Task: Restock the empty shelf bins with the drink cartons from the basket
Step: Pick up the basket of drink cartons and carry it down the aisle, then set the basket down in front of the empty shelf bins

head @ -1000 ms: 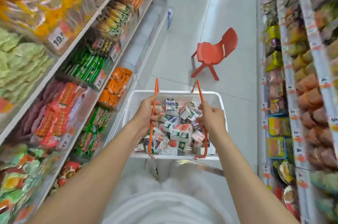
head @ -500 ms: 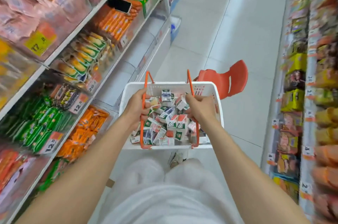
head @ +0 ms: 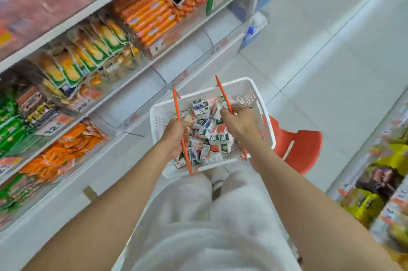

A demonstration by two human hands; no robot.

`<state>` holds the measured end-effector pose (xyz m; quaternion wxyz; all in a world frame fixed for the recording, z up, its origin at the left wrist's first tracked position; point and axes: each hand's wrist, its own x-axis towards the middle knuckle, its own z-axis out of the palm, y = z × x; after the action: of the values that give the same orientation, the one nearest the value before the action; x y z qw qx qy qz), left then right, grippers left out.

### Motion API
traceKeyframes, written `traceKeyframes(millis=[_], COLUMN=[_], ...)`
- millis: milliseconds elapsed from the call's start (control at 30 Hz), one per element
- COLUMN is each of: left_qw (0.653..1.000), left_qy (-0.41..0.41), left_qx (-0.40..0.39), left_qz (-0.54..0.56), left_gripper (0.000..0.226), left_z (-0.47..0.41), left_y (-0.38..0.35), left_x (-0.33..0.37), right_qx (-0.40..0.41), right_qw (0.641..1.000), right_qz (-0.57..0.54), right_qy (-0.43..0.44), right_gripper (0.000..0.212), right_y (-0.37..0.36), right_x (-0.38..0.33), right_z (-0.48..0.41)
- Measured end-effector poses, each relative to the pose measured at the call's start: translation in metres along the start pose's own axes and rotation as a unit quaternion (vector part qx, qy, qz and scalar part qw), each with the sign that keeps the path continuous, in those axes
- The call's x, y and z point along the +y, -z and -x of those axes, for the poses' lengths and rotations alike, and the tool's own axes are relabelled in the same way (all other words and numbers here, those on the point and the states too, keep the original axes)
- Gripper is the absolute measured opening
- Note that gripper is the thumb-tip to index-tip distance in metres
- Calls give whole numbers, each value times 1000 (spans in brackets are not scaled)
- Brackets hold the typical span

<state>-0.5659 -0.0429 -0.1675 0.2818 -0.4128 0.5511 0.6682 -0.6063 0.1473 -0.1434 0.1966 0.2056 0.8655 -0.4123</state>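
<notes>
Many drink cartons (head: 212, 132) inside basket (head: 159, 116)

A white plastic basket (head: 157, 122), smooth with perforated walls, has thin orange plastic handles (head: 176, 102) and holds printed paperboard drink cartons (head: 209, 133). The red-orange chair (head: 304, 149) is smooth moulded plastic, and the pale tiled floor (head: 331, 49) is glossy. Shelf packets (head: 150, 14) are shiny film; the trousers (head: 220, 226) are soft, matt white cloth.
</notes>
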Motion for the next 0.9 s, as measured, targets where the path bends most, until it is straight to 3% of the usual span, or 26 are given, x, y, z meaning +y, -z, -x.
traceKeyframes(millis=[233, 400, 700, 900], left_qw=[996, 986, 958, 943], left_qy=[1, 40, 68, 70], left_qx=[87, 153, 245, 276], left_qz=[18, 49, 135, 172], left_gripper=[18, 24, 14, 14], left_z=[-95, -185, -260, -268], left_y=[-28, -28, 4, -1], left_x=[-4, -39, -67, -78], right_qx=[-115, -178, -199, -203], right_qw=[988, 969, 956, 944], right_qz=[90, 151, 162, 199], right_qy=[39, 76, 145, 170], right_gripper=[24, 40, 33, 29], right_y=[-18, -75, -161, -174], right_x=[19, 44, 45, 59], right_z=[-127, -214, -239, -248])
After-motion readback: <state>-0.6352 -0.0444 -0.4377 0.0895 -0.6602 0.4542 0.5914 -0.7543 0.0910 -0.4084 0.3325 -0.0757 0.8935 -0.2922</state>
